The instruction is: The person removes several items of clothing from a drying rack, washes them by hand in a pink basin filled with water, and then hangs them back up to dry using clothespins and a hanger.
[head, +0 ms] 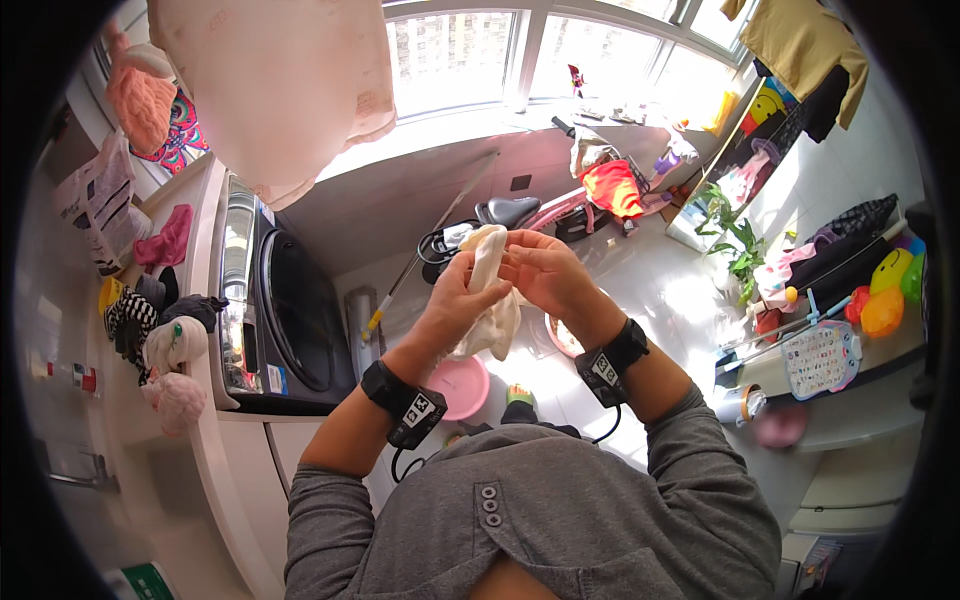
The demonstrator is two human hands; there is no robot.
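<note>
A white cloth item [491, 330], perhaps a small garment or sock, hangs between my two hands in front of my chest. My left hand [466, 294] grips it, thumb across the front. On its upper right, the fingertips of my right hand [541, 271] pinch the fabric's edge. Folds hide some of the fingers. Below the cloth stands a pink plastic basin [459, 386] on the tiled floor. Another round container [564, 336] with things inside is partly covered by my right forearm.
A dark front-loading washing machine [300, 307] stands left, beside a counter with socks and cloths [176, 341]. Ahead are a pink child's bicycle [555, 211] and a mop pole [397, 285]. A hanging sheet [277, 82] covers the upper left. A potted plant [731, 232] stands right.
</note>
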